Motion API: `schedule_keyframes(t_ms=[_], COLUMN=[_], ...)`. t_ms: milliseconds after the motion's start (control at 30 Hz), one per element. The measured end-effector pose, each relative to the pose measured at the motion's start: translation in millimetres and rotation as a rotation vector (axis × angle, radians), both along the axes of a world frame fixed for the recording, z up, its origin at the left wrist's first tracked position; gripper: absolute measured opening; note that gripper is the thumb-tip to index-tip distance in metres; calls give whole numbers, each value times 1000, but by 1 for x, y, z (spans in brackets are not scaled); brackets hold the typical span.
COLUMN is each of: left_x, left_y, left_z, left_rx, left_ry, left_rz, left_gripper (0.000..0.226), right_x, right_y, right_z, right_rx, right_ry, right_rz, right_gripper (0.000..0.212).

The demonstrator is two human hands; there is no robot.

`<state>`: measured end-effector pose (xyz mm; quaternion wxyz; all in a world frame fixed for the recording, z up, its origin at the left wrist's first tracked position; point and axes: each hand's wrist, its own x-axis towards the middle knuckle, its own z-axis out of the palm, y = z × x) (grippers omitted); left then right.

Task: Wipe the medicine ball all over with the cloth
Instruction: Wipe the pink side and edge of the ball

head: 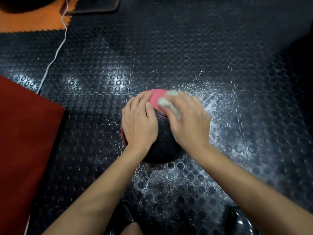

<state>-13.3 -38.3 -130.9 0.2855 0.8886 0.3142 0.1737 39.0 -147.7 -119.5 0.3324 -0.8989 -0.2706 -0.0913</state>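
We look down at a round medicine ball with black textured and pink-red panels [162,133], sitting on the black rubber floor with raised round studs [186,48], roughly in the middle of the view and just ahead of our knees. Our left hand [138,121] lies flat on the ball's left upper side, fingers straight and spread over the pink panel and the black one, pressing rather than gripping. Our right hand [188,119] is on the ball's right upper side, fingers curled over a bunched pale grey-white cloth [167,102] and clasping it against the surface; the cloth pokes out from under the fingers at the far edge, where the pink panel meets the black. The right hand is a little blurred.

The floor around the ball glints with bright specks, most thickly to the right and near side of it; we cannot tell whether that is moisture or only shine.

To the left lies a dark red mat [25,141], its corner near the ball but apart from it. A thin white cord [55,53] runs from the top edge down past the mat's far side. At the top left there is an orange floor tile with a toothed edge [33,21] and, beside it, a dark flat rectangular object [96,4] we cannot identify.
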Motion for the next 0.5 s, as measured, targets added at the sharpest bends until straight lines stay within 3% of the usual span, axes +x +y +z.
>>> schedule_keyframes(t_ms=[67,200,367,500], left_x=[-3,0,-4,-7], left_y=[1,-1,4,7], left_z=[0,0,2,2], left_rx=[-2,6,-14,35], left_ry=[-3,7,10,34], left_rz=[-8,-4,-31,-134], left_gripper=[51,52,53,59], right_x=[2,25,-2,49], right_y=[-6,6,-2,13], right_z=[-2,4,1,3], right_rx=[-49,28,-28,-26], right_ry=[-68,174,-91,291], right_rz=[126,-100,152,-109], right_gripper=[17,23,19,22])
